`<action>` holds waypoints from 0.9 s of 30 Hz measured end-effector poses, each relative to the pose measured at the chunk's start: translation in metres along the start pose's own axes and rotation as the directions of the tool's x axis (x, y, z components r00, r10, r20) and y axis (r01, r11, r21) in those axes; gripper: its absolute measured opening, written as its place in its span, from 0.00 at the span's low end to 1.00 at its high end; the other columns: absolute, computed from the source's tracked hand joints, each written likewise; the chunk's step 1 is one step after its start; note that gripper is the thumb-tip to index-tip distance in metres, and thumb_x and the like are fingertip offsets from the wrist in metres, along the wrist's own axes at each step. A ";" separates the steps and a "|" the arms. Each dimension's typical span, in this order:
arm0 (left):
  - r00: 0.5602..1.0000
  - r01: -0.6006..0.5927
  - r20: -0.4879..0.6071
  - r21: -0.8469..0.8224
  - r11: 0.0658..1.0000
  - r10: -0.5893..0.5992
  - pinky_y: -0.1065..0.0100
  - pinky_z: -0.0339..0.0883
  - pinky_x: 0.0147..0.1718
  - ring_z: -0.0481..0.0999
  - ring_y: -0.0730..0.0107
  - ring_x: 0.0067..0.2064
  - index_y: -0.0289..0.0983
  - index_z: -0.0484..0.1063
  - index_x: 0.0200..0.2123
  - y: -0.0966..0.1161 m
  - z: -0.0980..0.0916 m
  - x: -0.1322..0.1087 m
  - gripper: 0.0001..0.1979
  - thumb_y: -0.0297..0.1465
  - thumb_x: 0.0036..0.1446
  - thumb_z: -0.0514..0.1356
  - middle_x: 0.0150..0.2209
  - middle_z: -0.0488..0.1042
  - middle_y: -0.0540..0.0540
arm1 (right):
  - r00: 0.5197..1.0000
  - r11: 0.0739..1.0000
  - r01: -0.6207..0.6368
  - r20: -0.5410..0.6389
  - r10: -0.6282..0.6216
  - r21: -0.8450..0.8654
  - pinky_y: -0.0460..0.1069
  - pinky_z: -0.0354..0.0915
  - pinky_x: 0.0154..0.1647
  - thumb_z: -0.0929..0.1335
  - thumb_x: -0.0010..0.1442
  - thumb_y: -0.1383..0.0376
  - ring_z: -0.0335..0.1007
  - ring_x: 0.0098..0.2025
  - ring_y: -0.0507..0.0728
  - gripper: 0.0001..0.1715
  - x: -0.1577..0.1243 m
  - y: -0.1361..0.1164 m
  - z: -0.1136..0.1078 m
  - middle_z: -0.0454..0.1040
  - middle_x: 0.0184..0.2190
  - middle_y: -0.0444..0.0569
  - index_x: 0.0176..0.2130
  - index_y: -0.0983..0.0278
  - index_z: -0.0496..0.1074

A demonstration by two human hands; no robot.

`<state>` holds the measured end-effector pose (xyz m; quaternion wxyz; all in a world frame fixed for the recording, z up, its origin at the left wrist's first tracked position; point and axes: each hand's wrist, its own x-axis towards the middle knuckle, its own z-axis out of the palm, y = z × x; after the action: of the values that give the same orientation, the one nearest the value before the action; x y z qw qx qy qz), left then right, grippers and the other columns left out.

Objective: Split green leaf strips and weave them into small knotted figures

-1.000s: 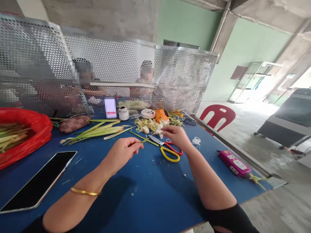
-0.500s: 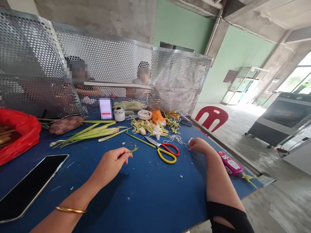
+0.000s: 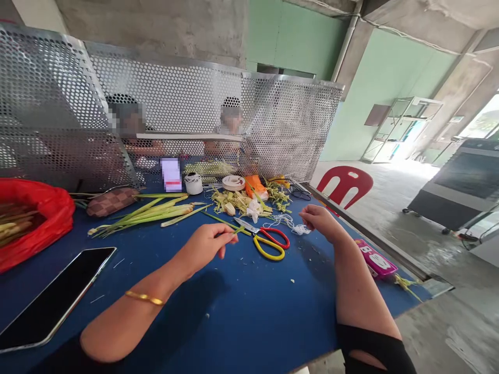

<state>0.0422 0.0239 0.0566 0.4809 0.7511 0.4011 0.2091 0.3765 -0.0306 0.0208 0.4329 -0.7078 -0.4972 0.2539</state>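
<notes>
My left hand (image 3: 212, 243) is closed in a pinch on a small green stalk piece (image 3: 238, 229), above the blue table and left of the scissors (image 3: 268, 243). These lie partly spread, with one red and one yellow handle. My right hand (image 3: 320, 221) is closed just beside a loose bundle of white string (image 3: 301, 229); whether its fingers hold a strand is hidden. A long green stalk (image 3: 220, 220) lies by the blades. Further left rests a bunch of pale green stalks (image 3: 156, 213).
Behind the scissors lie a heap of trimmings (image 3: 234, 201), a tape roll (image 3: 234, 183) and an orange packet (image 3: 255, 186). A phone (image 3: 58, 296) and red bag (image 3: 58, 208) are at left, a purple packet (image 3: 376, 259) at right. People sit behind a perforated metal screen (image 3: 187, 93).
My left hand has moved right and slightly up with the green stalk piece, nearer the scissors. My right hand has lifted a little from the string bundle.
</notes>
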 end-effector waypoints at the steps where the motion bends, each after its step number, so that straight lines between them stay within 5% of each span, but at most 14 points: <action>1: 0.999 -0.002 0.047 -0.020 1.000 0.003 0.74 0.55 0.19 0.66 0.74 0.20 0.37 0.74 0.33 0.009 0.007 0.009 0.13 0.38 0.56 0.55 0.18 0.68 0.52 | 1.000 0.999 0.013 0.020 -0.014 0.052 0.45 0.54 0.18 0.67 0.52 0.57 0.57 0.17 0.48 0.13 -0.001 -0.002 0.001 0.64 0.16 0.39 0.24 0.61 0.61; 5: 0.975 0.057 0.222 -0.321 0.945 0.016 0.77 0.53 0.17 0.75 0.75 0.28 0.34 0.72 0.32 0.045 0.044 0.054 0.05 0.29 0.54 0.57 0.39 0.76 0.45 | 0.994 0.973 0.046 0.087 -0.067 0.226 0.45 0.54 0.19 0.68 0.51 0.54 0.54 0.17 0.47 0.16 -0.004 -0.011 0.006 0.62 0.17 0.38 0.24 0.62 0.63; 9: 0.934 0.192 0.357 -0.466 0.864 -0.015 0.77 0.55 0.15 0.77 0.73 0.30 0.35 0.70 0.32 0.060 0.081 0.091 0.05 0.28 0.57 0.55 0.40 0.76 0.45 | 0.985 0.946 0.046 0.143 -0.096 0.320 0.44 0.53 0.18 0.69 0.49 0.53 0.55 0.17 0.46 0.17 -0.005 -0.016 0.012 0.63 0.17 0.38 0.25 0.63 0.64; 13: 0.899 0.262 0.438 -0.478 0.838 -0.031 0.76 0.61 0.16 0.78 0.71 0.29 0.34 0.71 0.31 0.059 0.098 0.104 0.06 0.26 0.57 0.55 0.35 0.77 0.44 | 0.980 0.936 0.038 0.171 -0.104 0.350 0.44 0.51 0.17 0.70 0.47 0.54 0.54 0.16 0.46 0.17 -0.002 -0.017 0.017 0.64 0.17 0.38 0.25 0.64 0.65; 20: 0.902 0.358 0.404 -0.503 0.786 -0.153 0.73 0.69 0.20 0.74 0.73 0.22 0.31 0.71 0.28 0.053 0.095 0.108 0.05 0.23 0.56 0.57 0.23 0.73 0.46 | 0.975 0.951 0.039 0.197 -0.103 0.306 0.44 0.53 0.19 0.69 0.49 0.53 0.55 0.17 0.47 0.17 0.000 -0.017 0.021 0.63 0.16 0.37 0.30 0.64 0.68; 27: 0.961 0.273 0.155 -0.640 0.718 -0.227 0.75 0.73 0.26 0.71 0.78 0.20 0.32 0.69 0.29 0.048 0.045 0.108 0.09 0.22 0.60 0.52 0.18 0.67 0.50 | 0.975 0.993 0.031 0.215 -0.054 0.111 0.45 0.54 0.20 0.72 0.46 0.56 0.54 0.16 0.47 0.15 0.006 0.001 0.011 0.62 0.12 0.39 0.21 0.65 0.70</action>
<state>0.1568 0.0751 0.0708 0.7500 0.4799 0.3838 0.2446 0.3710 -0.0214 0.0147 0.4185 -0.6408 -0.5423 0.3467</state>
